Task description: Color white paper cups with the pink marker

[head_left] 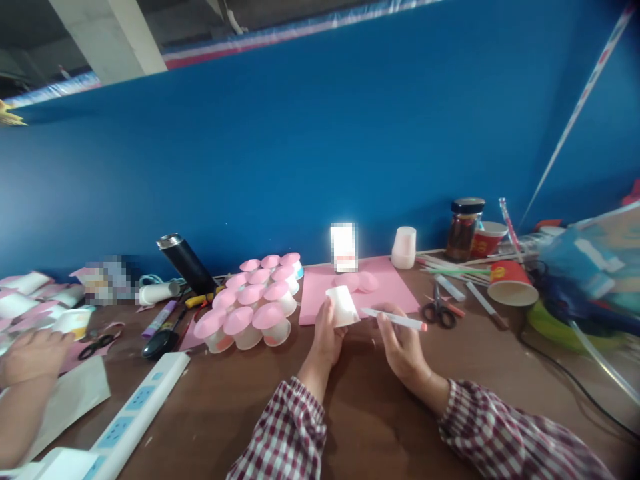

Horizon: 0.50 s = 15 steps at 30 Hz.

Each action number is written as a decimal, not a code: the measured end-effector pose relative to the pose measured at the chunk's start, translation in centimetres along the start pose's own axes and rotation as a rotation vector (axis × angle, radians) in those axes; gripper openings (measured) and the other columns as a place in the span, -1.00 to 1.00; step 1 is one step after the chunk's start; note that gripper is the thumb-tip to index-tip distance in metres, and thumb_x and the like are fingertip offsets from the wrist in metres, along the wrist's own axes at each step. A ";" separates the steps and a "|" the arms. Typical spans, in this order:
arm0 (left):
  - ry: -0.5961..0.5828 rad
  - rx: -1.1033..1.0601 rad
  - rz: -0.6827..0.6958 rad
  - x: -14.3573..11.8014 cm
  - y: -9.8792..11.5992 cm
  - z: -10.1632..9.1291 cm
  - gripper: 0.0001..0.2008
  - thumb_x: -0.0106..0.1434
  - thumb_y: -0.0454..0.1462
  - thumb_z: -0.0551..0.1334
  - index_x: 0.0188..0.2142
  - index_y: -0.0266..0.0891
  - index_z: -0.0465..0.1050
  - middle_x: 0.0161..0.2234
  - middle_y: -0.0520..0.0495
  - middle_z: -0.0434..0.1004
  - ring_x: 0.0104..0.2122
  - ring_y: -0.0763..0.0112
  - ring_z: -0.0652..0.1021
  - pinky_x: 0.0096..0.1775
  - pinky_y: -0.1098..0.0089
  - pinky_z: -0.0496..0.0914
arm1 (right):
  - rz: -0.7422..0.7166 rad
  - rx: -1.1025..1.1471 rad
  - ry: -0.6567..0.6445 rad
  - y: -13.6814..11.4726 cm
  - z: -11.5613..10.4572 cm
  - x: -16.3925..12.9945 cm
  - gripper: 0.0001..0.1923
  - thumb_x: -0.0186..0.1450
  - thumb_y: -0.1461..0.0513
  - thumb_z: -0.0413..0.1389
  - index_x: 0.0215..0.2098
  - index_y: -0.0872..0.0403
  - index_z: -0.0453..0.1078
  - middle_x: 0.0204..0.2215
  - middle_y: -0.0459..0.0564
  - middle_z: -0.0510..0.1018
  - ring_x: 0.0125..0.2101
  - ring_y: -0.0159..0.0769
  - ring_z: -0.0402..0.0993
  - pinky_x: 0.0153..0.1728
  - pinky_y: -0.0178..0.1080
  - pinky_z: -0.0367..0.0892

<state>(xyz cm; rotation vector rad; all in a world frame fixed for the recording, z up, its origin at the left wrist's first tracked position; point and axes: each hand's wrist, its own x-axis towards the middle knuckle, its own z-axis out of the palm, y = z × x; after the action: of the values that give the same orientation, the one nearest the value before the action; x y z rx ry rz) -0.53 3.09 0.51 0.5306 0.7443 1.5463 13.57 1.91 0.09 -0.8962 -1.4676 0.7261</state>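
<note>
My left hand [326,333] holds a small white paper cup [343,305] upside down above the brown table [370,427]. My right hand [400,343] grips a white marker pen [395,319] with a pink end, its tip pointing at the cup. Both sleeves are red-and-white plaid. Just behind the cup lies a pink paper sheet [385,283] with pink round cut-outs [361,282] on it.
Several upturned cups with pink discs [253,303] cluster at left. Black scissors [439,312], a red paper cup [510,283], a jar [464,229], a black flask [186,263] and a white power strip [135,407] lie around. Another person's hand [30,353] is at far left.
</note>
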 end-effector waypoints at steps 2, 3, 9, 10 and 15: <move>-0.002 -0.080 -0.027 -0.1 0.4 0.0 -0.62 0.21 -0.03 0.26 -0.15 -0.29 0.44 -0.36 -0.09 0.56 -0.39 0.37 0.56 -0.30 0.38 0.44 | 0.039 0.033 0.050 0.1 0.0 0.4 -0.74 0.39 0.08 -0.03 -0.24 0.08 0.38 -0.46 -0.04 0.48 -0.40 -0.26 0.44 -0.36 -0.26 0.37; -0.010 -0.131 -0.043 -0.2 0.7 0.0 -0.64 0.22 -0.05 0.25 -0.14 -0.29 0.44 -0.34 -0.09 0.58 -0.36 0.34 0.57 -0.26 0.34 0.46 | 0.062 0.051 0.072 0.1 -0.1 0.5 -0.73 0.39 0.07 -0.02 -0.26 0.07 0.38 -0.47 -0.05 0.48 -0.41 -0.27 0.44 -0.37 -0.26 0.37; -0.146 -0.349 -0.162 -0.9 2.2 -0.1 -0.66 0.24 -0.08 0.22 -0.10 -0.25 0.46 -0.27 -0.12 0.61 -0.21 0.21 0.59 -0.04 0.10 0.43 | 0.107 0.060 0.122 0.7 -0.1 0.9 -0.72 0.38 0.06 -0.01 -0.29 0.08 0.40 -0.44 -0.03 0.53 -0.40 -0.27 0.46 -0.32 -0.25 0.37; -0.160 -0.348 -0.187 -1.0 2.3 -0.1 -0.65 0.24 -0.07 0.22 -0.10 -0.26 0.46 -0.26 -0.14 0.61 -0.21 0.21 0.59 -0.06 0.13 0.44 | 0.108 0.057 0.121 0.8 -0.1 0.9 -0.72 0.38 0.06 -0.01 -0.28 0.08 0.40 -0.44 -0.03 0.53 -0.40 -0.27 0.46 -0.32 -0.25 0.37; -0.114 -0.191 -0.186 -0.7 1.6 0.1 -0.63 0.26 -0.07 0.18 -0.16 -0.35 0.47 -0.34 -0.18 0.59 -0.33 0.29 0.59 -0.30 0.36 0.47 | 0.066 0.032 0.102 0.4 -0.1 0.7 -0.74 0.39 0.08 -0.02 -0.28 0.07 0.38 -0.46 -0.05 0.50 -0.42 -0.28 0.44 -0.35 -0.25 0.36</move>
<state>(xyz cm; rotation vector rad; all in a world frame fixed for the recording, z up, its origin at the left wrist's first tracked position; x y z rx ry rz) -1.51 2.42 1.83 0.3929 0.5364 1.3845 13.73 2.73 0.10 -0.9468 -1.3388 0.7397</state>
